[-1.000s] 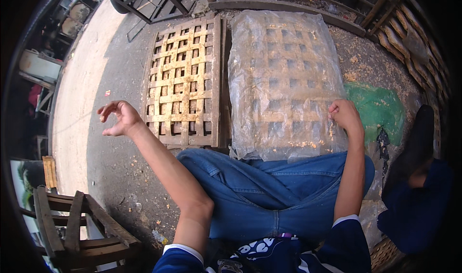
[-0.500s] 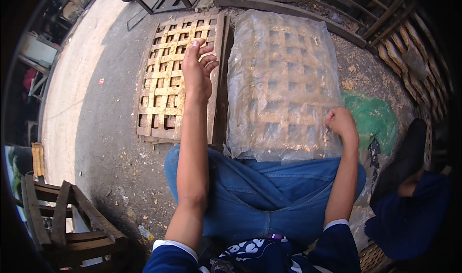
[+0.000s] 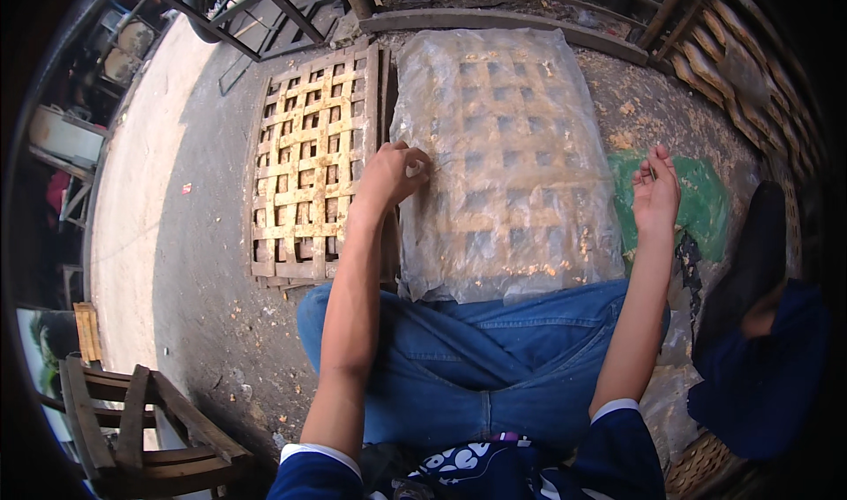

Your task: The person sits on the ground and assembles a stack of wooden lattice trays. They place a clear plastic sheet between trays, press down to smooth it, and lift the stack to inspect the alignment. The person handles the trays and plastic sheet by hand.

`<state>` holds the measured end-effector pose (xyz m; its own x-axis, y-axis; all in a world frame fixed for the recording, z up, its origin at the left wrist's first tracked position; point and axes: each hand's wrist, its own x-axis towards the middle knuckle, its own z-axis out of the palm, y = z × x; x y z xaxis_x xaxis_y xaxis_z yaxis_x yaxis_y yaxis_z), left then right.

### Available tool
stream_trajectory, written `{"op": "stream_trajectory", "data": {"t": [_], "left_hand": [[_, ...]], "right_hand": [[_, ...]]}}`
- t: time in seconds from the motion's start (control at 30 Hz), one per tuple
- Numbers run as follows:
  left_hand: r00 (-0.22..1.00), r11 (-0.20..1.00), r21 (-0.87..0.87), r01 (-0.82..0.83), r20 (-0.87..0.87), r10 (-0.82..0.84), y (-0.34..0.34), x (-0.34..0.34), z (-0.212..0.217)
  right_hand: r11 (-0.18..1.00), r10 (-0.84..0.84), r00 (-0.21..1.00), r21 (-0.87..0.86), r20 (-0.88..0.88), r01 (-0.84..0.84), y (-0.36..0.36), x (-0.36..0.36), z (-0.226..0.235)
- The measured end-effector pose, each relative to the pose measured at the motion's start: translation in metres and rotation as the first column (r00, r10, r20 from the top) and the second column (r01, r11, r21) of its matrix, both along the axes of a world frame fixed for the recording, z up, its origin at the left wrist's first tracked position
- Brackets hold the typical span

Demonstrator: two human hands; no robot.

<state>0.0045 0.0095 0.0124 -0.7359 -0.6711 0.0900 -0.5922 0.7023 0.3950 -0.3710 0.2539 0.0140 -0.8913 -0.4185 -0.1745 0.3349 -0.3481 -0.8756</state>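
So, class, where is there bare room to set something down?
Mostly the grey pavement between the sunlit strip and the uncovered lattice rack, bar small scraps. It is crowded rightward: green plastic beneath the right hand, then dark blue clothing. The slot beside the plastic-covered rack is narrow, with the left hand over it.

In the centre, the film (image 3: 538,178) is thin, see-through plastic, wrinkled and faintly glossy. Left of it, the lattice (image 3: 320,187) looks like matt, rough wood. The green sheet (image 3: 706,205) at right is creased plastic. Bottom centre, the jeans (image 3: 481,346) are matt denim; lower left, the frame (image 3: 132,416) is dull wood.
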Motion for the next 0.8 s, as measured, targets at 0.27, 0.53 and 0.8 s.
{"op": "stream_trajectory", "data": {"t": [0.27,0.53,0.8], "left_hand": [[0.995,0.959,-0.269,0.089,0.056,-0.077,0.012,-0.014,-0.011],[0.992,0.936,-0.332,0.117,0.002,-0.124,0.008,-0.015,-0.028],[0.995,0.928,-0.363,0.083,-0.022,-0.098,0.004,-0.016,-0.032]], "right_hand": [[0.963,0.207,0.958,0.212,-0.197,-0.164,-0.022,0.042,0.017],[0.936,0.254,0.945,0.298,-0.206,-0.187,-0.026,0.048,0.013],[0.893,0.317,0.896,0.415,-0.311,-0.172,-0.025,0.048,0.016]]}}
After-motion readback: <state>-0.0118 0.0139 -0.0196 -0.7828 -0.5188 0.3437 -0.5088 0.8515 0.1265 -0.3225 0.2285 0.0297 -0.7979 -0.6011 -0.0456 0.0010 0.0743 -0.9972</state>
